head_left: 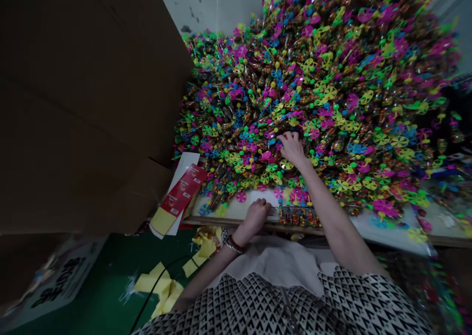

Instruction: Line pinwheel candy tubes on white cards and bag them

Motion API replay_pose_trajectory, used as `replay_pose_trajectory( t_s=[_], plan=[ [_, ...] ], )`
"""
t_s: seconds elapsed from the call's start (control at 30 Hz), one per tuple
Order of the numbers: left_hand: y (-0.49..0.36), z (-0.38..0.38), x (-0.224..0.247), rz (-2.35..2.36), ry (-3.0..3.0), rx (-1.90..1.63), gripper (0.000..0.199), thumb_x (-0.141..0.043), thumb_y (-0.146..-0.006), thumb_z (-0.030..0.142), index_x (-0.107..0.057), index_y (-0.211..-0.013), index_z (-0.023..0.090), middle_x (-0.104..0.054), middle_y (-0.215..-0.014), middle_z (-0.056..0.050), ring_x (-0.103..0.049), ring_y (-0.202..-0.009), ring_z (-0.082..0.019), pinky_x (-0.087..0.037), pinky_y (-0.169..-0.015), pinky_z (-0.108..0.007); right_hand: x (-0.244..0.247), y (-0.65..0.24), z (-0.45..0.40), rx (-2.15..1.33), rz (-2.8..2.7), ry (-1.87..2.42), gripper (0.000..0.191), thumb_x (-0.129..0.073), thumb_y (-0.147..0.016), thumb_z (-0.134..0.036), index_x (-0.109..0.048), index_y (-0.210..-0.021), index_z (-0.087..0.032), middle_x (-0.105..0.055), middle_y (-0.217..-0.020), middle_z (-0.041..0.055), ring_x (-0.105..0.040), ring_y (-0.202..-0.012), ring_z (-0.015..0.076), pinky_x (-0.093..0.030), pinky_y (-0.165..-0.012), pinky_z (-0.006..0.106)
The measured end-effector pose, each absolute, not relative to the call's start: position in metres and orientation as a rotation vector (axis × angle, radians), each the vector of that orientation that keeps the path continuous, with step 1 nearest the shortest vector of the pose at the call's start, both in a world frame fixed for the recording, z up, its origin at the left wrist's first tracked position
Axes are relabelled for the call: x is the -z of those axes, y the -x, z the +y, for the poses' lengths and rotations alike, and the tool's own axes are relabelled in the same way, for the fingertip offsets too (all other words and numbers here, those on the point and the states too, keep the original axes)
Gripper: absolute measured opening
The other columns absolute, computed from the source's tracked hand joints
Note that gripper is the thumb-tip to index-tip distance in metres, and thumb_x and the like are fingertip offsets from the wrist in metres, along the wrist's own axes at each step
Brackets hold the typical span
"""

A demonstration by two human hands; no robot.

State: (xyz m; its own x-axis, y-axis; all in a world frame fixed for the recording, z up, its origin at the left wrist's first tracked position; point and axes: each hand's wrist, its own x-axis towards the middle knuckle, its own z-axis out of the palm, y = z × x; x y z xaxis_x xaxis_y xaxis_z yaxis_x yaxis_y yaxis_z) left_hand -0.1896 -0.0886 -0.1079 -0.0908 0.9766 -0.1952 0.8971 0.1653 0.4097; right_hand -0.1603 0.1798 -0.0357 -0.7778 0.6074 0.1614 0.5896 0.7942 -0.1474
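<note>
A grey wall behind a great heap of pinwheel candy tubes [332,79] piled on a table [228,221].

At far left stands a cardboard box [84,104], with a red-and-yellow packet [177,199] at the table's left end and yellow scraps [158,286] on the green floor [103,271] below. The left hand [256,217] sits at the table's front edge, its grip closed, anything held hidden; just right lies a bundle of bead-filled tubes [299,216]. The right hand [292,148] rests on the heap, its grip open.
</note>
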Motion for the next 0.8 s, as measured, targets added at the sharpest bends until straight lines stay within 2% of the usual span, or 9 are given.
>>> replay_pose_trajectory(
  t_s=[0.17,0.23,0.3,0.4,0.5,0.57,0.63,0.7,0.8],
  plan=[
    [0.214,-0.083,0.076,2.240,-1.726,-0.649,0.043,-0.045,-0.094,0.041,-0.050,-0.133,0.023,-0.055,-0.128,-0.013,-0.049,-0.119,-0.027,-0.043,-0.097,-0.040,0.054,0.127,0.169,-0.119,-2.726,0.777,0.041,-0.039,-0.087,-0.011,-0.060,-0.121,-0.021,-0.050,-0.119,0.0146,-0.038,-0.113,0.0310,-0.044,-0.092,0.046],
    [0.233,-0.070,0.065,2.429,-1.630,-0.776,0.055,-0.049,-0.092,0.044,-0.039,-0.142,0.025,-0.042,-0.143,-0.015,-0.037,-0.132,-0.031,-0.036,-0.105,-0.046,0.057,0.116,0.171,-0.172,-2.689,0.759,0.042,-0.039,-0.085,-0.010,-0.061,-0.119,-0.021,-0.051,-0.116,0.0140,-0.040,-0.112,0.0304,-0.044,-0.093,0.046],
    [0.254,-0.049,0.058,2.580,-1.559,-0.776,0.077,-0.059,-0.085,0.047,-0.024,-0.150,0.025,-0.023,-0.154,-0.016,-0.021,-0.141,-0.038,-0.026,-0.110,-0.056,0.057,0.109,0.173,-0.263,-2.603,0.747,0.042,-0.040,-0.083,-0.009,-0.062,-0.116,-0.022,-0.053,-0.112,0.0131,-0.043,-0.111,0.0291,-0.045,-0.093,0.045],
    [0.283,-0.008,0.052,2.593,-1.636,-0.609,0.099,-0.070,-0.076,0.046,-0.008,-0.152,0.032,-0.005,-0.160,-0.013,-0.007,-0.143,-0.046,-0.020,-0.107,-0.069,0.054,0.108,0.177,-0.475,-2.354,0.751,0.032,-0.045,-0.083,-0.014,-0.065,-0.107,-0.021,-0.057,-0.107,0.0102,-0.052,-0.104,0.0252,-0.048,-0.091,0.042],
    [0.307,0.029,0.045,2.521,-1.731,-0.463,0.099,-0.071,-0.076,0.040,-0.008,-0.151,0.037,-0.006,-0.159,-0.013,-0.026,-0.137,-0.048,-0.033,-0.100,-0.066,0.054,0.112,0.179,-0.781,-2.009,0.817,0.027,-0.054,-0.084,-0.032,-0.063,-0.107,-0.021,-0.062,-0.104,0.0080,-0.060,-0.092,0.0214,-0.053,-0.084,0.038],
    [0.321,0.046,0.040,2.485,-1.750,-0.422,0.087,-0.066,-0.080,0.030,-0.014,-0.150,0.037,-0.013,-0.157,-0.015,-0.045,-0.125,-0.042,-0.045,-0.093,-0.057,0.059,0.113,0.180,-0.975,-1.789,0.895,0.037,-0.057,-0.082,-0.043,-0.060,-0.110,-0.019,-0.064,-0.101,0.0076,-0.062,-0.085,0.0200,-0.055,-0.078,0.038],
    [0.334,0.056,0.036,2.443,-1.753,-0.418,0.073,-0.059,-0.082,0.020,-0.028,-0.147,0.033,-0.022,-0.153,-0.016,-0.058,-0.111,-0.035,-0.051,-0.085,-0.046,0.067,0.113,0.180,-1.122,-1.616,0.988,0.046,-0.057,-0.079,-0.048,-0.058,-0.113,-0.018,-0.065,-0.096,0.0072,-0.063,-0.079,0.0193,-0.056,-0.074,0.039],
    [0.344,0.060,0.033,2.402,-1.738,-0.477,0.061,-0.056,-0.082,0.014,-0.043,-0.139,0.028,-0.030,-0.148,-0.016,-0.062,-0.102,-0.029,-0.053,-0.080,-0.039,0.074,0.112,0.177,-1.182,-1.544,1.072,0.054,-0.061,-0.073,-0.050,-0.055,-0.117,-0.018,-0.064,-0.095,0.0067,-0.063,-0.079,0.0200,-0.057,-0.074,0.041],
    [0.349,0.064,0.031,2.383,-1.663,-0.750,0.037,-0.055,-0.082,0.015,-0.061,-0.119,0.020,-0.044,-0.132,-0.014,-0.063,-0.097,-0.025,-0.052,-0.081,-0.035,0.081,0.115,0.164,-1.165,-1.661,1.053,0.067,-0.069,-0.066,-0.045,-0.050,-0.126,-0.022,-0.063,-0.105,0.0067,-0.062,-0.094,0.0217,-0.053,-0.086,0.042]
  ],
)
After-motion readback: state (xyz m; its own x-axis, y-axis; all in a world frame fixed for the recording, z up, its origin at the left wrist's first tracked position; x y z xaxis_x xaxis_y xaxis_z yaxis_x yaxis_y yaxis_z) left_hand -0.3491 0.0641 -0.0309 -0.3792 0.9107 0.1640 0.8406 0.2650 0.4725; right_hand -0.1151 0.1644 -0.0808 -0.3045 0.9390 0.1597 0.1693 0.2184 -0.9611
